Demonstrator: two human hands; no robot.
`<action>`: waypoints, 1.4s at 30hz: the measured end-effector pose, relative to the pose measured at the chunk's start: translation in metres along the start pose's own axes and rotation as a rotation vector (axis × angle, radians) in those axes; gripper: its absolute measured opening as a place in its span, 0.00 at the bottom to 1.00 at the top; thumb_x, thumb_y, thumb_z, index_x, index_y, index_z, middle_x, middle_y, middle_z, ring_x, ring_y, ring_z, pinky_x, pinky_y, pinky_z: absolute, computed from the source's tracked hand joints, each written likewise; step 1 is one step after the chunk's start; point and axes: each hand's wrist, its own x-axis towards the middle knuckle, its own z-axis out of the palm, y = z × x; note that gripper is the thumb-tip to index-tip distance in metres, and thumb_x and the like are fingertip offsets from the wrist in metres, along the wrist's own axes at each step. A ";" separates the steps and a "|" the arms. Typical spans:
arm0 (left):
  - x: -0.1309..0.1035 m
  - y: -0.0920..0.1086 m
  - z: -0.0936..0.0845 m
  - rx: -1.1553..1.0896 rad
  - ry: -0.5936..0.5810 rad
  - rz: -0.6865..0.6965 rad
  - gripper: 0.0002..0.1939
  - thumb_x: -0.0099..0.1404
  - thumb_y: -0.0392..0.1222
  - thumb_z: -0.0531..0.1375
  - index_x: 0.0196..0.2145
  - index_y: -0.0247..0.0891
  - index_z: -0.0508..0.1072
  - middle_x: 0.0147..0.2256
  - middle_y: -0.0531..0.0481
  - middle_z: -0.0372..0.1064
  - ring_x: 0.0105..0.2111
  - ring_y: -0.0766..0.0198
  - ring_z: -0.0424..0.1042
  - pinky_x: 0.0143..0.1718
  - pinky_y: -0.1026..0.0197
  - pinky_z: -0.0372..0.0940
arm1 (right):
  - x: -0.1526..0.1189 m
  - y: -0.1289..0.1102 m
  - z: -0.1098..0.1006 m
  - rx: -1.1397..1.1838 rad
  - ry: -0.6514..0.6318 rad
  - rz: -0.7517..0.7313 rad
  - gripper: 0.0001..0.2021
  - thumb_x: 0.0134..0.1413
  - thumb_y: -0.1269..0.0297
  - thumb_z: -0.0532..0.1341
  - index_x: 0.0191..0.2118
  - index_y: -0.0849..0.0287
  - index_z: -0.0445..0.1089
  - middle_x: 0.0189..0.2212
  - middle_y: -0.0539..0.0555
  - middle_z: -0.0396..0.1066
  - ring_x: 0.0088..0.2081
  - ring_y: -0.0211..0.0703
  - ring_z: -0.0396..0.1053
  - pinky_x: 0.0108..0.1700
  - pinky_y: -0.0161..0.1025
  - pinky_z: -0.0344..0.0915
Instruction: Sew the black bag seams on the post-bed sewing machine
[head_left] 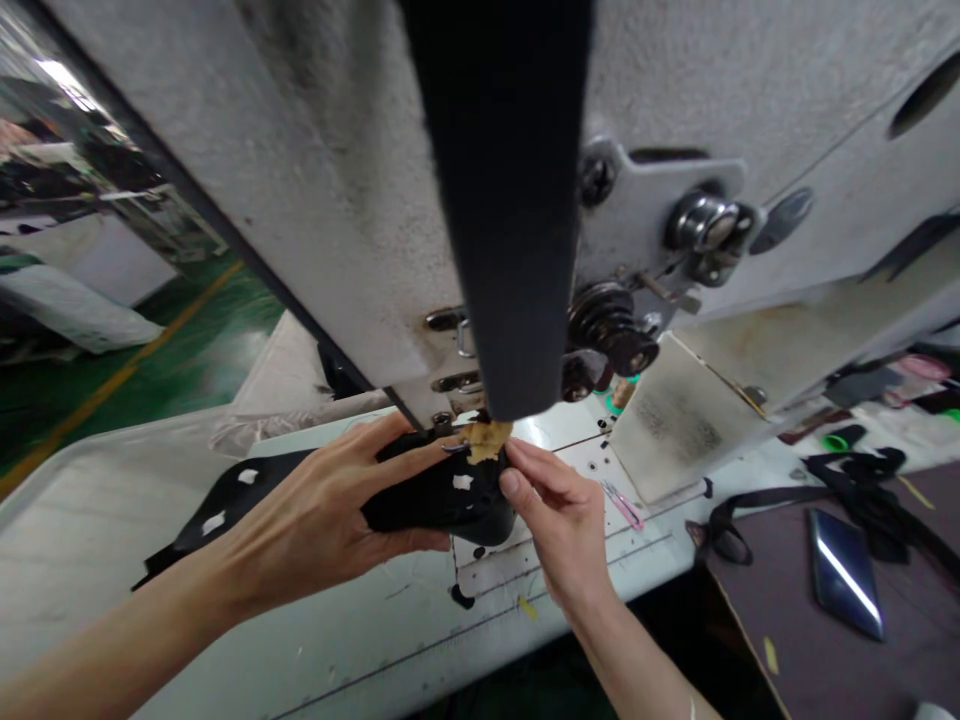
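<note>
Sewing machine head [337,220] fills the top of view, dark vertical bar [510,210] in front of it. Black piece [420,505] is under the head, at the lower end of the bar, over the table [360,630]; its left end runs out past the left wrist. White patches [463,482] on its top face, ragged tan scrap [489,440] at its far right edge. Left hand [322,500] grips across the piece: thumb on near edge, fingers over the top. Right hand [562,510] pinches the right edge, thumb to forefinger, beside the tan scrap; can't tell if the scrap is in the pinch too. Pink-handled snips [624,505] just right of that hand. Farther right: black straps [862,490], dark glossy phone-like slab [846,573].
</note>
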 end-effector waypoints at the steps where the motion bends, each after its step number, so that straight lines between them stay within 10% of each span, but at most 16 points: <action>1: 0.000 0.003 0.000 0.026 0.001 -0.007 0.36 0.66 0.61 0.61 0.66 0.52 0.56 0.54 0.43 0.63 0.48 0.53 0.70 0.44 0.54 0.71 | -0.007 -0.002 -0.001 -0.072 0.030 -0.036 0.12 0.53 0.61 0.71 0.45 0.48 0.81 0.49 0.50 0.78 0.54 0.46 0.74 0.61 0.45 0.69; 12: 0.006 0.020 -0.003 0.129 0.033 -0.017 0.32 0.66 0.60 0.62 0.63 0.46 0.62 0.52 0.41 0.65 0.45 0.52 0.68 0.43 0.47 0.69 | -0.025 -0.022 0.002 -0.341 -0.079 -0.157 0.16 0.64 0.64 0.62 0.55 0.43 0.73 0.56 0.47 0.73 0.62 0.44 0.67 0.67 0.44 0.64; 33: 0.006 0.013 0.000 0.070 0.034 -0.028 0.32 0.68 0.58 0.60 0.65 0.48 0.60 0.52 0.44 0.67 0.44 0.55 0.71 0.45 0.50 0.71 | -0.020 -0.009 0.024 0.130 0.155 0.116 0.24 0.46 0.66 0.74 0.52 0.52 0.77 0.57 0.53 0.72 0.62 0.52 0.67 0.69 0.53 0.57; 42: 0.004 0.008 -0.021 -0.022 -0.073 0.171 0.27 0.71 0.38 0.59 0.64 0.56 0.62 0.63 0.49 0.59 0.59 0.57 0.64 0.60 0.48 0.64 | -0.019 0.002 0.038 0.177 0.248 -0.007 0.21 0.48 0.65 0.72 0.50 0.57 0.78 0.56 0.57 0.73 0.59 0.55 0.71 0.66 0.55 0.62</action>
